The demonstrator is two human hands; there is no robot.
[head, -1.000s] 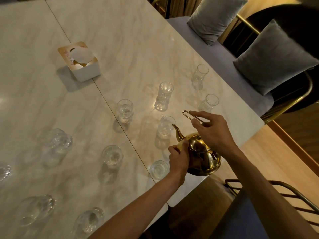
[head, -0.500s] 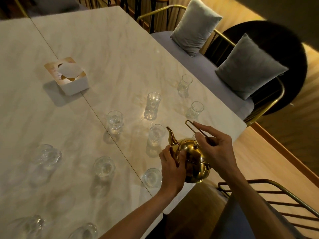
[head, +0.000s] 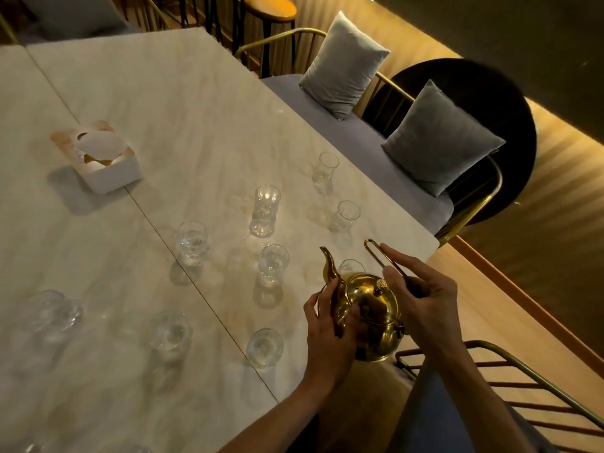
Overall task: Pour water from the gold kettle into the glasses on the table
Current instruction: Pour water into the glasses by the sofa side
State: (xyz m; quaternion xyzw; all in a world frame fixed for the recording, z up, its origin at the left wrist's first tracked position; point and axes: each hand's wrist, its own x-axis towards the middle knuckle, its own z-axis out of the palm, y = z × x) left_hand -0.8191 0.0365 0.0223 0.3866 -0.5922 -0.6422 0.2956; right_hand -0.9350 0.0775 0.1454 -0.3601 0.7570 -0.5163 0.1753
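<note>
The gold kettle [head: 372,308] is held upright above the table's near right corner, spout pointing away towards the glasses. My left hand [head: 330,335] cups its left side below the spout. My right hand [head: 421,299] grips the thin wire handle, which sticks up and forward. Several clear glasses stand on the marble table [head: 202,132]. One glass [head: 351,266] is partly hidden right behind the kettle. Another glass [head: 273,266] stands left of the spout, and a low one [head: 264,346] sits by my left wrist.
A white tissue box [head: 101,158] stands at the far left. A grey bench with two cushions [head: 438,138] runs along the table's right side. A metal chair back [head: 523,387] is below my right arm. More glasses [head: 52,312] stand blurred at the left.
The view has shifted upward and the kettle sits lower in it. My left hand has slid lower around the kettle's body, and the lid knob now shows.
</note>
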